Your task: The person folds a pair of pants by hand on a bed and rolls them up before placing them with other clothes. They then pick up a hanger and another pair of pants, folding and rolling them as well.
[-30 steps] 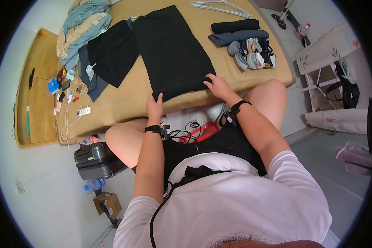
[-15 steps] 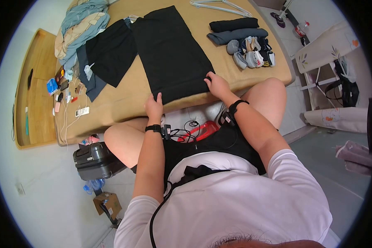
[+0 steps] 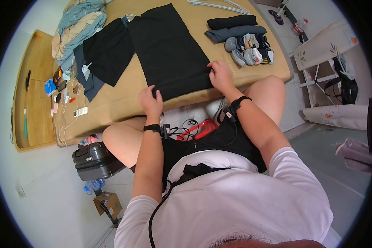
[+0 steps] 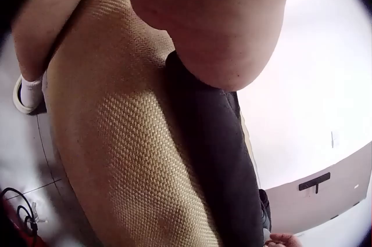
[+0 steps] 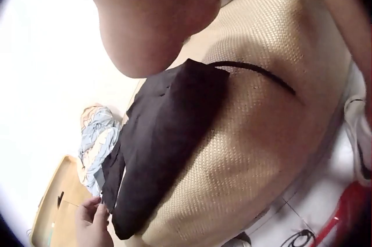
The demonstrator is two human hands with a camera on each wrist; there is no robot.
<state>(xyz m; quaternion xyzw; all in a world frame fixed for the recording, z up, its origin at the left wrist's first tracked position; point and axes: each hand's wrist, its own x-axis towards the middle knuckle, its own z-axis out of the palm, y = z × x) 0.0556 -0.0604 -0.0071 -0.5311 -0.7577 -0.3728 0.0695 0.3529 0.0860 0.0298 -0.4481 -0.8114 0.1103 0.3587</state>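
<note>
A long, flat-laid black garment [image 3: 171, 49] stretches across the bed toward me, its near end turned up into a thick roll along the mattress edge. My left hand [image 3: 151, 101] is at the near left corner, thumb and fingers around the end of the roll. At the right corner my right hand [image 3: 222, 76] holds the other end, its fingertips on the side edge. The right wrist view shows the roll [image 5: 168, 136] from its right end, with a dark cord [image 5: 256, 70] trailing onto the woven mat. My left hand [image 5: 95, 224] appears at the far end there.
More dark clothing [image 3: 111, 51] lies to the left, beside a crumpled quilt [image 3: 80, 35] and small items with a phone [image 3: 81, 112]. Rolled garments [image 3: 235, 33] and several paired socks [image 3: 252, 53] are at right; white hangers [image 3: 221, 5] lie behind. A suitcase [image 3: 95, 161] stands below.
Both hands have shifted slightly forward along the garment's sides, the right one also a little outward. The head view has drifted slightly. Other clothes stay put.
</note>
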